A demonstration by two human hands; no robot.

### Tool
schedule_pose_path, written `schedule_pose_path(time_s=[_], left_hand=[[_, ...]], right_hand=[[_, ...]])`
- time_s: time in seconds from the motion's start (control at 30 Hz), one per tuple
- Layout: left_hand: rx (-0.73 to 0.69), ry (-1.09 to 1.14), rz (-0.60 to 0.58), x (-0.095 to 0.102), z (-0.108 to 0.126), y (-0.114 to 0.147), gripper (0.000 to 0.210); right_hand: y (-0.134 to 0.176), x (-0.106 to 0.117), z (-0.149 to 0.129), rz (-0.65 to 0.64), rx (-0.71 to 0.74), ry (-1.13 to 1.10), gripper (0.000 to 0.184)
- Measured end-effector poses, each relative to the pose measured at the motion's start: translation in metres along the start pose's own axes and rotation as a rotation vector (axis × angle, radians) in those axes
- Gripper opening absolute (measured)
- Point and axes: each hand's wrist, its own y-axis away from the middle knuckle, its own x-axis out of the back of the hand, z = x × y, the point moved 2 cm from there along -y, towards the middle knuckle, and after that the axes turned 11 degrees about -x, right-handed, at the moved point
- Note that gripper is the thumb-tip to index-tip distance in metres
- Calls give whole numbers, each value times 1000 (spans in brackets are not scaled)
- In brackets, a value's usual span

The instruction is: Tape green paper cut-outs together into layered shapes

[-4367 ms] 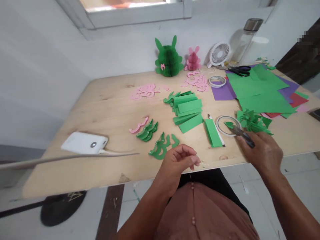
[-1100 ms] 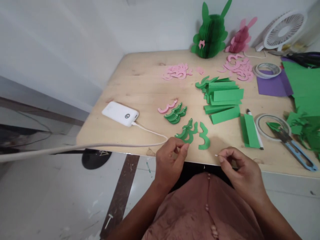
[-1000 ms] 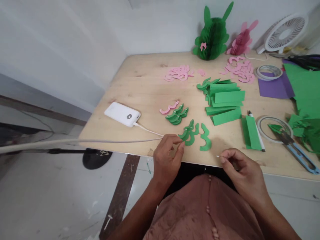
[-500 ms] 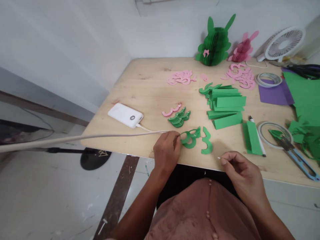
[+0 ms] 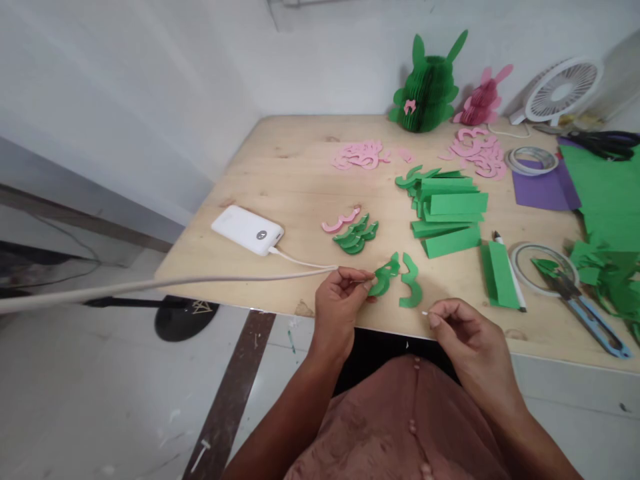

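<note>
My left hand (image 5: 341,300) pinches the left end of a wavy green paper cutout (image 5: 384,277) near the table's front edge. Just right of it, a second scalloped green cutout (image 5: 411,281) lies flat on the wood. Between thumb and forefinger, my right hand (image 5: 463,333) holds a tiny white strip (image 5: 425,313); its exact kind is too small to make out. Behind my left hand sit a small stack of curved green cutouts (image 5: 355,235) with pale spots and a pink wavy cutout (image 5: 341,221).
A white power bank (image 5: 247,229) with a cable lies left. Folded green paper strips (image 5: 453,207), pink cutouts (image 5: 360,155), a tape roll (image 5: 532,161), a blue-handled cutter (image 5: 595,320) and a marker (image 5: 515,283) lie around. Green and pink paper rabbits (image 5: 427,93) and a fan (image 5: 563,90) stand behind.
My left hand has shifted right and now pinches the green cutout, lifting its end slightly. My right hand has moved a little left with the white strip. The view has shifted slightly.
</note>
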Motion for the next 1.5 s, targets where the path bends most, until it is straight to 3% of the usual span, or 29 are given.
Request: schedule_pose_path(time_s=[0.3,0.6,0.97,1.23,1.5], left_hand=[[35,142,17,-14,-3,13,25],[65,130,-66,-27,-2,31,22],[101,191,-83,-27,-2,30,41],[349,245,-174,-26,-3,32,46],[292,263,-132,-28,1,28,30]], right_hand=[[-1,-8,-10,-81,-55,-111,12],[-16,-22,-19,-190,-81,-440,12],[-22,-24,-27,-216,-135,-565,10],[-25,-20,-21,-215,-85,-534,7],[-17,-6,-11,-108,-42,-306,4]])
